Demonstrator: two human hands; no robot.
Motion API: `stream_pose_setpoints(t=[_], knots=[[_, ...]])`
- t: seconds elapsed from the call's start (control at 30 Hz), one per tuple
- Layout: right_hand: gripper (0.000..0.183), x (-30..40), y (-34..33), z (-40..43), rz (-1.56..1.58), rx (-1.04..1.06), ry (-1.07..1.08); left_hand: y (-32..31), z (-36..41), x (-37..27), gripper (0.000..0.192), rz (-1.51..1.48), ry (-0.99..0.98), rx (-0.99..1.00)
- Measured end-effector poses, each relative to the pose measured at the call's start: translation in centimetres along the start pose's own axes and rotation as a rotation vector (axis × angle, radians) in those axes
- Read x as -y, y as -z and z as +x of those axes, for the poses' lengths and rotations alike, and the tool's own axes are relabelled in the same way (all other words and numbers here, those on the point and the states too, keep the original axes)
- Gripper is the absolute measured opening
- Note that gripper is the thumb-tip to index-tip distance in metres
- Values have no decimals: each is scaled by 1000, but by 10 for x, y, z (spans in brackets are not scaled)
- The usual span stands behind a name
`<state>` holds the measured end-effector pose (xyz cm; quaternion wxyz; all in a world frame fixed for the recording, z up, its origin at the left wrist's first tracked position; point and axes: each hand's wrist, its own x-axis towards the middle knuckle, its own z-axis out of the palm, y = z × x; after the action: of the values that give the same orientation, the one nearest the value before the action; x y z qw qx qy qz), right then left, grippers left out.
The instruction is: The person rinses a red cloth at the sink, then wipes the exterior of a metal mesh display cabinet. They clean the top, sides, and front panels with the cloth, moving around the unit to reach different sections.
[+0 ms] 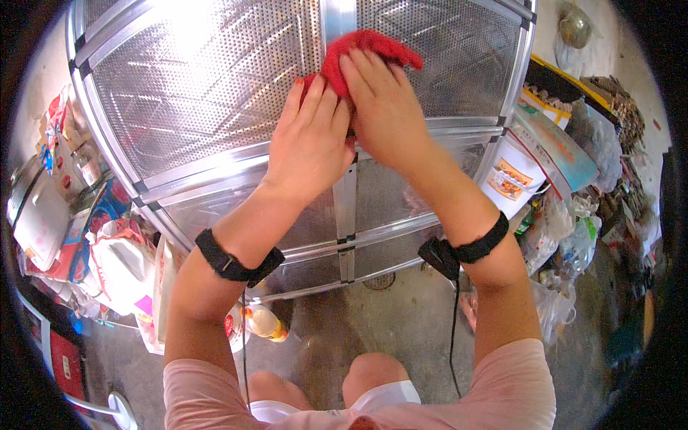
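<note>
Both my hands are on a red cloth [371, 40], near the middle post of an aluminium-framed cabinet [338, 19] with perforated metal panels. My right hand [384, 105] lies over the cloth with its fingers bent onto it, and a loose end sticks out to the right past the fingertips. Close beside it, my left hand [312, 131] grips the cloth's lower left part; some red shows behind its fingertips. The palm sides of both hands are hidden. Each forearm wears a black strap with a cable hanging from it.
Below the upper panels [215, 86] run lower cabinet sections [398, 185] with metal rails. Plastic bags [580, 242] and a white bucket [510, 174] crowd the right side. Bags [121, 263] and a glass jar [86, 164] are at left. A bottle [266, 322] is near floor level.
</note>
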<state>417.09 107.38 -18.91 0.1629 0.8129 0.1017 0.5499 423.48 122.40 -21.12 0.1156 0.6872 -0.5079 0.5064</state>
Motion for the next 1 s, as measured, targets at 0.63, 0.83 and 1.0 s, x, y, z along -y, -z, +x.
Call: stream_pose_setpoints(t=[0.63, 0.83, 1.0], knots=[[57, 20, -2, -34, 26, 66, -70, -16, -24, -26, 82, 67, 78, 85], [60, 31, -2, -51, 113, 75, -87, -9, -38, -27, 81, -48, 19, 106], [60, 13, -6, -27, 134, 15, -106, -10, -12, -24, 79, 54, 84, 94]])
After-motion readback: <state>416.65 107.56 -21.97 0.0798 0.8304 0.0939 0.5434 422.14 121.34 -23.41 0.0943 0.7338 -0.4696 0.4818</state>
